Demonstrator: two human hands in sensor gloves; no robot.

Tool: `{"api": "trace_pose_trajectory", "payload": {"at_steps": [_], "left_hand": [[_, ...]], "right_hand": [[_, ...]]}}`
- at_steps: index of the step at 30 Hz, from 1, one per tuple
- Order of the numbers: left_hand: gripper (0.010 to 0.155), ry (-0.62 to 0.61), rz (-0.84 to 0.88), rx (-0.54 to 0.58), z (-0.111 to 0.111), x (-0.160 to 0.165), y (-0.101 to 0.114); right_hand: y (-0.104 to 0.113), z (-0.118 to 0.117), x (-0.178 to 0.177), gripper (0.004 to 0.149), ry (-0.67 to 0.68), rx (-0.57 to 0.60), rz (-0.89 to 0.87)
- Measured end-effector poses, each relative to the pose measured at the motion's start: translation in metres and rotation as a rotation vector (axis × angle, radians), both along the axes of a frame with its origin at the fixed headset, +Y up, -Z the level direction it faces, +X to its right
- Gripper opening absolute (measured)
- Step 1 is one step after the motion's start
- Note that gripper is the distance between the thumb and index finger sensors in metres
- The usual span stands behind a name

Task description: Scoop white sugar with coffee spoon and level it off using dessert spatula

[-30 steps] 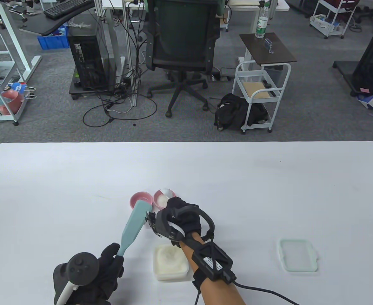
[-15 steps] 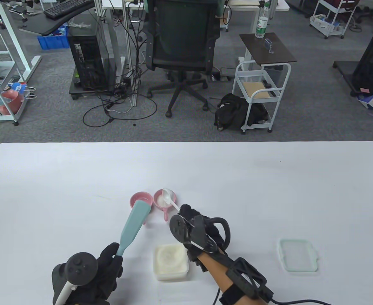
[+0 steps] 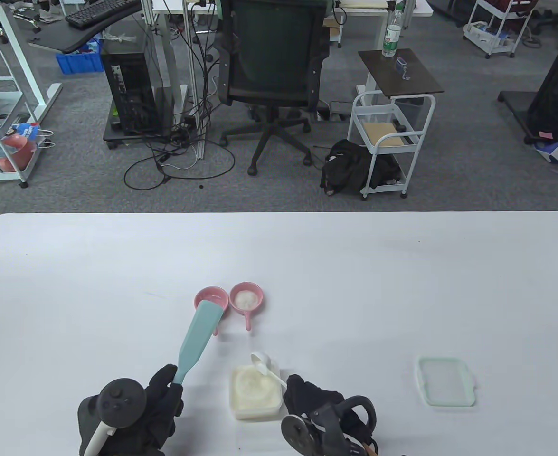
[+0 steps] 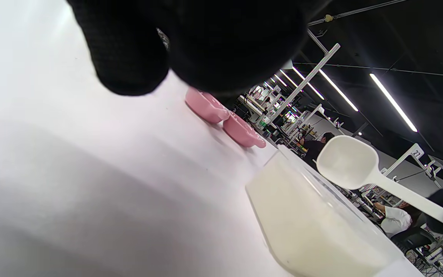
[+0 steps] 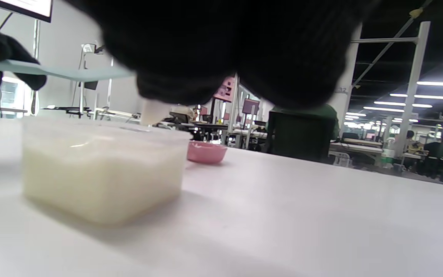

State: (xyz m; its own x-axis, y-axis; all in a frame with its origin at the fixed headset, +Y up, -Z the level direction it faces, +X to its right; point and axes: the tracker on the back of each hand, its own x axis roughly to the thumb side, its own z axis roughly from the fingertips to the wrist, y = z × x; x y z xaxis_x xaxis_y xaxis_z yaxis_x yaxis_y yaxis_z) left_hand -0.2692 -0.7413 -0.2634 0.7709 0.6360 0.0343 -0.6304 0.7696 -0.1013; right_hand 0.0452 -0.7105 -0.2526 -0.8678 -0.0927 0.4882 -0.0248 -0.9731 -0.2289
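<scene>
Since half a second ago: right hand [image 3: 314, 401] withdrawn from the pink dishes toward the table's near edge, carrying the coffee spoon [image 3: 265, 365] back to the sugar container [image 3: 256, 392]; the left hand and spatula are unchanged.

Item 1, coffee spoon: white plastic, bowl empty as seen in the left wrist view, held above the far right corner of the sugar container, not touching the sugar. Its handle runs back to the right hand, whose gloved fingertips pinch the end of it.

Item 2, sugar container: translucent, square, lidless, filled with white sugar [image 3: 252, 384]. All places below are given relative to it.

Item 3, right hand: just right of the container, at the table's near edge, tracker on its back.

Item 4, dessert spatula [image 3: 198, 339]: teal, left of the container, blade slanting up and away, its tip overlapping the left pink dish in the table view. The left hand [image 3: 157, 411], near-left of the container, has its fingers wrapped round the handle.

Item 5, two pink handled dishes, beyond the container, side by side: left dish [image 3: 211, 298], contents not discernible; right dish [image 3: 246, 298] holding some sugar.

Item 6, container lid [image 3: 446, 388]: pale green rim, flat on the white table [image 3: 402, 285], well to the right of the container.
</scene>
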Motion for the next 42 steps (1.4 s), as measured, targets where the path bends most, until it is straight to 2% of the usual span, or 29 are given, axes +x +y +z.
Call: {"api": "trace_pose_trajectory", "payload": {"at_steps": [8, 14, 17, 22, 24, 25, 27, 29, 32, 42], "left_hand": [[0.062, 0.011, 0.005, -0.007, -0.001, -0.003, -0.001], [0.062, -0.003, -0.006, -0.003, 0.0, -0.001, -0.001], [0.062, -0.003, -0.005, -0.002, 0.0, -0.001, -0.001], [0.062, -0.008, -0.017, -0.003, 0.0, 0.001, -0.001], [0.062, -0.014, -0.026, -0.001, 0.0, 0.002, -0.001], [0.062, -0.02, -0.032, 0.0, 0.0, 0.003, -0.001], [0.062, -0.03, -0.019, 0.001, 0.001, 0.005, 0.0], [0.062, -0.042, 0.026, -0.005, 0.002, 0.007, 0.0], [0.061, -0.079, 0.001, 0.018, 0.003, 0.013, 0.002], [0.059, -0.281, -0.296, 0.229, 0.021, 0.044, 0.013]], "right_hand": [[-0.021, 0.005, -0.012, 0.043, 0.034, 0.035, 0.135], [-0.025, 0.012, -0.02, 0.043, 0.082, -0.031, 0.152], [-0.022, 0.01, -0.019, 0.043, 0.087, -0.134, 0.081], [-0.024, -0.006, -0.005, 0.043, 0.04, -0.358, -0.15], [-0.027, -0.014, 0.003, 0.043, 0.016, -0.466, -0.268], [-0.03, -0.02, 0.008, 0.043, -0.001, -0.57, -0.362], [-0.035, -0.028, 0.017, 0.042, -0.03, -0.689, -0.501], [-0.039, -0.034, 0.024, 0.042, -0.057, -0.769, -0.59], [-0.042, -0.038, 0.031, 0.042, -0.079, -0.796, -0.606], [-0.039, -0.045, 0.04, 0.042, -0.107, -0.824, -0.669]]}}
